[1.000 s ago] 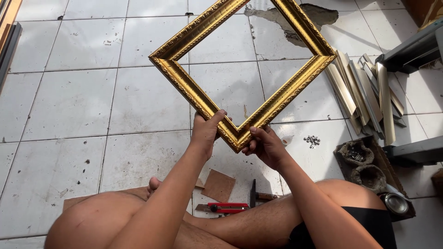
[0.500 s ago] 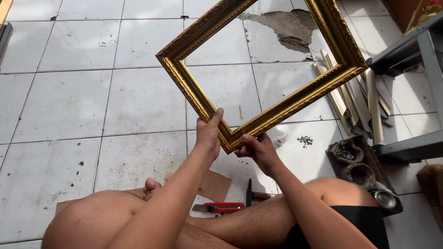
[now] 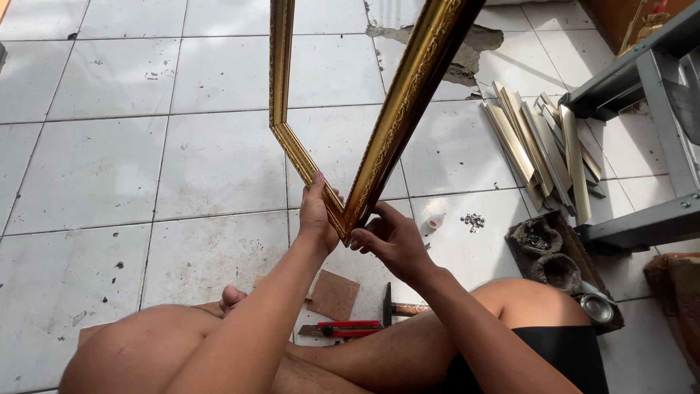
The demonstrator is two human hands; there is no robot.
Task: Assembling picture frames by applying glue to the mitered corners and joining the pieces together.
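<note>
Frame [image 3: 379,146] left of moulding strips [image 3: 543,146]

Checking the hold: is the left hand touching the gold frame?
Touching. The head view shows the left hand wrapped around the frame at its bottom corner.

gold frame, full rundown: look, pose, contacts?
The gold picture frame is an empty moulding, glossy gold with embossed ornament on the face and a dark back edge; it looks like wood or plastic. It is held up off the tiled floor, turned nearly edge-on, with one mitred corner pointing down. The left hand has its grip on that corner's left rail; the right hand touches the corner from the right. The top runs out of view.
</note>
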